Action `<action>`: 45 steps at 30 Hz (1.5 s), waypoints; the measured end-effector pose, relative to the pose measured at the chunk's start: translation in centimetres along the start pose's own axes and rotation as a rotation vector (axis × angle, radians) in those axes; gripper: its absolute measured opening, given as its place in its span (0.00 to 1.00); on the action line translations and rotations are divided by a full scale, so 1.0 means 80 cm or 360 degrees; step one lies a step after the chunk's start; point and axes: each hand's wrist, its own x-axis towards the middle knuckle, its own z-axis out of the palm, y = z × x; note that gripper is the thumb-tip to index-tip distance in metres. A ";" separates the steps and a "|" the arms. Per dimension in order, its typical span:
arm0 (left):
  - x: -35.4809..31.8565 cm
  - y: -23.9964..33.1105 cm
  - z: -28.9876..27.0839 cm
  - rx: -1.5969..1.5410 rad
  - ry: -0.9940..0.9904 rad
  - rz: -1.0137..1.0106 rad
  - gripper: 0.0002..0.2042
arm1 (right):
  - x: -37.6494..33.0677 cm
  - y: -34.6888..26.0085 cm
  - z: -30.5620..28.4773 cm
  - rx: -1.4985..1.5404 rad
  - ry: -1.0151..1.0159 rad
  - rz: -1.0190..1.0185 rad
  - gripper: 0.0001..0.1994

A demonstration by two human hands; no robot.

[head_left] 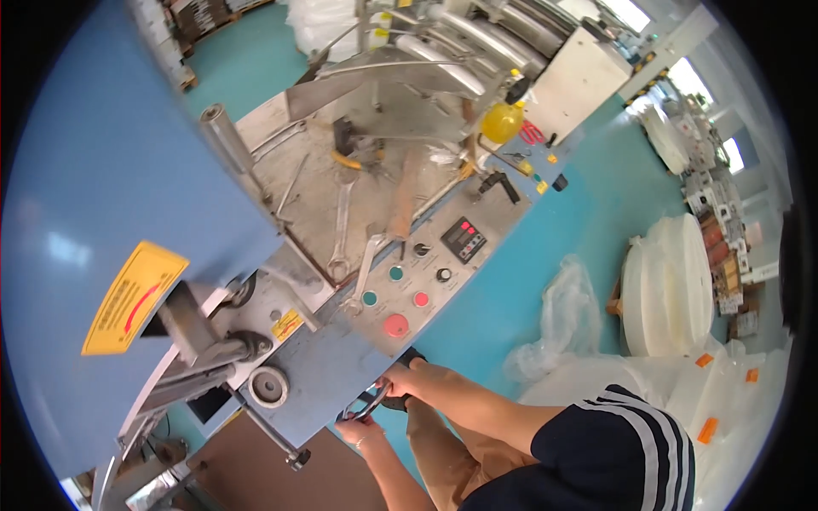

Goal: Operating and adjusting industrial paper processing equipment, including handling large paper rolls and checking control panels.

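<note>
My left hand [356, 429] and my right hand [399, 377] are close together by the front edge of the blue machine bed [298, 358]. Between them is a narrow, shiny dark metal piece [370, 404], slanting from one hand to the other. Each hand grips an end of it; its exact kind cannot be made out. Ahead of my right hand lies a control panel with a big red button [395, 325], green buttons, knobs and a small display [464, 239]. Left of my hands, a grey round metal collar [269, 387] rests on the bed.
Wrenches [342, 223], a hammer with a wooden handle [405, 200] and pliers lie on the worn metal tray. A yellow bottle [503, 123] stands beyond. A threaded rod [268, 430] juts out near my left hand. Large white rolls [669, 285] and plastic film stand right.
</note>
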 end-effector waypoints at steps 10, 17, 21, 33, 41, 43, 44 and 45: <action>-0.030 0.017 -0.030 -0.0291 -0.0224 0.0030 0.17 | -0.073 0.047 0.107 -0.0291 0.0200 0.0095 0.10; 0.012 0.037 -0.038 0.0027 0.0193 -0.0078 0.08 | -0.013 0.054 0.040 -0.1314 0.0733 -0.0332 0.07; -0.007 0.006 -0.025 0.0129 0.0132 0.0196 0.09 | -0.082 0.024 0.100 -0.0725 0.0459 0.0072 0.08; -0.075 -0.032 0.011 0.0185 -0.0300 0.0473 0.19 | -0.110 0.005 0.147 -0.0831 0.0575 0.0201 0.08; -0.058 -0.035 0.018 0.0228 0.0159 0.0616 0.23 | -0.124 0.012 0.140 -0.0903 0.0502 -0.0046 0.07; -0.035 -0.041 0.001 0.0246 0.0133 0.0629 0.23 | -0.122 0.027 0.145 -0.0932 0.0462 -0.0072 0.07; -0.050 -0.033 0.012 0.0279 0.0073 0.0602 0.24 | -0.125 0.014 0.131 -0.0923 0.0478 -0.0107 0.07; -0.071 -0.028 0.015 0.0098 -0.0101 0.0148 0.25 | -0.127 0.005 0.115 -0.0918 0.0494 -0.0136 0.07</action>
